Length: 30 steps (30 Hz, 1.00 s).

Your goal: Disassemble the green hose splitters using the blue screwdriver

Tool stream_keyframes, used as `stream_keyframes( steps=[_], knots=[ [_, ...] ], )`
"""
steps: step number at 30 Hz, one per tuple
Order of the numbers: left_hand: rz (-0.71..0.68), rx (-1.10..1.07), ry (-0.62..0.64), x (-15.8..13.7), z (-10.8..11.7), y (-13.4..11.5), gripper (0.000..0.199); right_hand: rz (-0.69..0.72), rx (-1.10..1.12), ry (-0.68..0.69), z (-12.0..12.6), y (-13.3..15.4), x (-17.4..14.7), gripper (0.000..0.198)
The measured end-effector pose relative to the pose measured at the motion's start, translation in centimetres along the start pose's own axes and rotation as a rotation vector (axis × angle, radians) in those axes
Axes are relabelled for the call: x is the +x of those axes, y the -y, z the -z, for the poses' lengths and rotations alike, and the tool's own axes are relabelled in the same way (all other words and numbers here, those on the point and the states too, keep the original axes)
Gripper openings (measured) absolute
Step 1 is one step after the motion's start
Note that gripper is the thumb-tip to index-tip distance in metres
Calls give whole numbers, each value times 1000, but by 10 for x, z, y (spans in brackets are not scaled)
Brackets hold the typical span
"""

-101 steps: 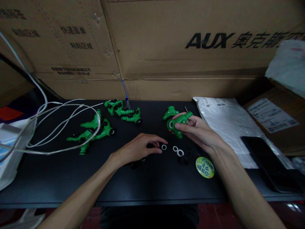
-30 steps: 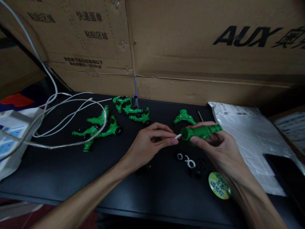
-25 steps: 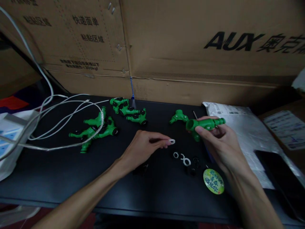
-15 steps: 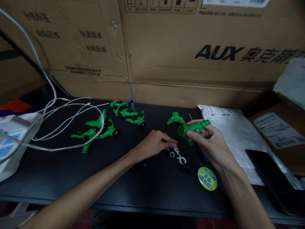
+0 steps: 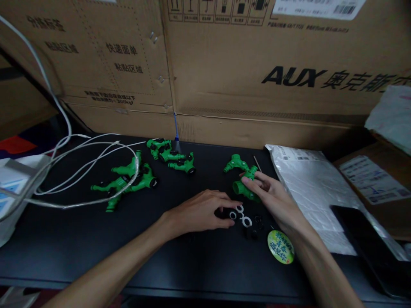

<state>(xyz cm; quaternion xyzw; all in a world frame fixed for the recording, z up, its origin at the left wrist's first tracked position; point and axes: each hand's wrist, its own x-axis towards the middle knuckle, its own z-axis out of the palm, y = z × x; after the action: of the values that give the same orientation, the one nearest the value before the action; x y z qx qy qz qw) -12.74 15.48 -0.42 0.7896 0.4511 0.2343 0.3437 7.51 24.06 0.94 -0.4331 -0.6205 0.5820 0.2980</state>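
Observation:
My right hand (image 5: 266,188) grips a green plastic Y-shaped hose connector (image 5: 248,184) between thumb and fingers, its wide round mouth facing left. My left hand (image 5: 208,211) hovers low over the black table, thumb and forefinger apart on either side of a small white ring (image 5: 233,215). Beside that ring lie joined white washers (image 5: 246,221) and small black parts (image 5: 253,233). Just behind the held connector rests a second green connector (image 5: 236,163). A round green badge with writing (image 5: 281,247) lies near my right wrist.
On the left are several green connectors with black fittings (image 5: 128,182), partly under a looped white cable (image 5: 83,205). More connectors (image 5: 170,155) lie at the back. A silver-white mailing bag (image 5: 308,192) and a black phone (image 5: 366,244) are at right; a large cardboard box (image 5: 224,64) stands behind.
My right hand has lowered and turned the green connector, bringing it left. My left hand has moved slightly down, and its thumb and forefinger have spread from a pinch.

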Motion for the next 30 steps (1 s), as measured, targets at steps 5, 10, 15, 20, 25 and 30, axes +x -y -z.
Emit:
stream_keyframes(
  steps=[5,10,15,20,25,30],
  knots=[
    [20,-150,11,-10,23,4,38,45,-114,5,-9,-8,10,41],
    [1,-207,-138,-16,32,9,26,81,-190,71,-23,-17,19,50],
    [-158,-227,-346,-14,31,7,29,110,-280,134,-35,-20,17,35],
    [-307,-152,-527,-12,28,6,39,222,-326,71,-34,-9,9,17],
    [-392,-46,-637,-10,27,2,41,256,-234,-11,-17,7,-7,30],
    [-459,-14,-688,-9,23,1,38,118,185,282,-17,4,-20,23]
  ],
)
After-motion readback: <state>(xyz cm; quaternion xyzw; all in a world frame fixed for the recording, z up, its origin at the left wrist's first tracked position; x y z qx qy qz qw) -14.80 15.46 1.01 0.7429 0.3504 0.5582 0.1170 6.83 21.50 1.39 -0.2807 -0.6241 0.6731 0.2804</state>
